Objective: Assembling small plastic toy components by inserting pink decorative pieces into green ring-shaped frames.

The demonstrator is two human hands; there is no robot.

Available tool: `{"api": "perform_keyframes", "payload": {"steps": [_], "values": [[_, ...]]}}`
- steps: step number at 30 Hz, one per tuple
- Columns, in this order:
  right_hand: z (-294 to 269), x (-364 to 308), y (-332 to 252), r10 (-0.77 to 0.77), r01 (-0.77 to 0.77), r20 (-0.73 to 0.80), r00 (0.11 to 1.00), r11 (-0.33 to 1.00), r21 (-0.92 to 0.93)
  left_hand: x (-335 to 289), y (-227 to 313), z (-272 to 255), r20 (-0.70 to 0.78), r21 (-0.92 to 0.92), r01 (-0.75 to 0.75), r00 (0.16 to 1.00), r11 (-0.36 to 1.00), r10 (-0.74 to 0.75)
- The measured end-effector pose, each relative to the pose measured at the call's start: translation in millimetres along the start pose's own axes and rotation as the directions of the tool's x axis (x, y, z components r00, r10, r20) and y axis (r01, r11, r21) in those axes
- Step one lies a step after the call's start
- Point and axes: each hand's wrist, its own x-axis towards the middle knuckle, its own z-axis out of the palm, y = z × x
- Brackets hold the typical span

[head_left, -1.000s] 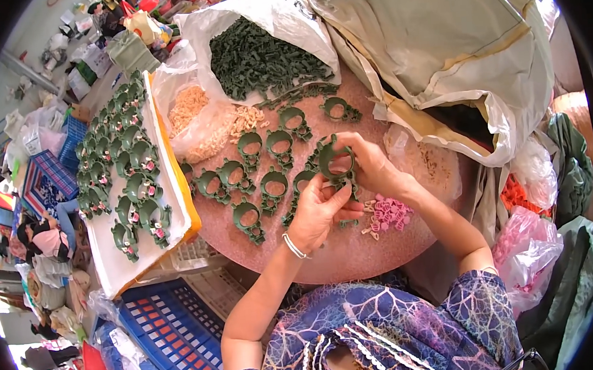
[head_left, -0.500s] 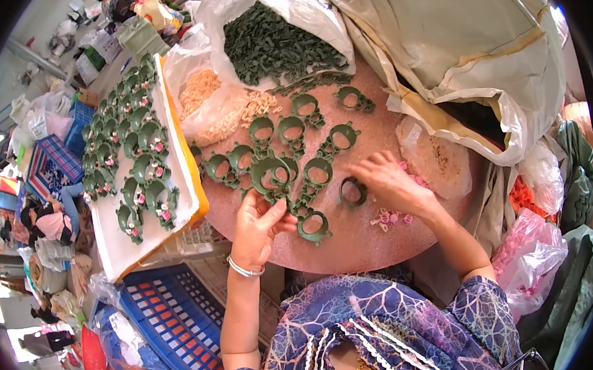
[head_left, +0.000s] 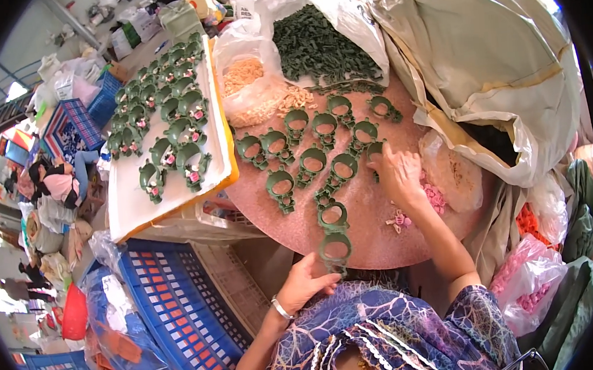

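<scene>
Along the left of our cluttered room stand a white tray (head_left: 129, 207) of green pieces (head_left: 188, 158) and a blue basket (head_left: 171, 310). The round pink worktop (head_left: 380, 244) fills the middle, a pale sack (head_left: 484, 62) its far right. Our left hand (head_left: 309, 280), fingers curled, pinches a green ring piece (head_left: 336, 260) at the near edge. Our right hand (head_left: 400, 174) stretches farther, fingers spread against another ring (head_left: 374, 149); whether they grip, we cannot tell.

Downward fisheye view from head
</scene>
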Motion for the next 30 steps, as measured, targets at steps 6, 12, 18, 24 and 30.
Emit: {"api": "perform_keyframes", "payload": {"steps": [6,12,18,24,30], "values": [[-49.3,-40.9,-39.1,-0.202,0.071,0.27,0.942,0.902,0.426,36.2,-12.4,30.4,0.086,0.394,-0.127,0.991,0.91,0.101],[-5.8,-48.0,-52.8,-0.444,0.366,0.117,0.888,0.839,0.403,28.8,-26.8,33.3,0.105,0.411,-0.118,0.991,0.904,0.081],[-16.4,-14.8,-58.5,-0.808,0.822,-0.192,0.557,0.503,0.268,-21.9,-31.9,-12.7,0.017,0.191,-0.074,0.997,0.979,0.072],[5.8,13.2,-94.9,-0.985,0.994,-0.128,0.111,0.113,-0.009,-37.3,-45.5,-21.1,-0.074,0.11,-0.086,0.993,0.99,0.095],[-45.9,10.2,-61.0,-0.751,0.877,-0.453,0.481,0.409,0.253,-17.3,-38.6,1.5,-0.088,0.022,-0.137,0.987,0.99,0.138]]}}
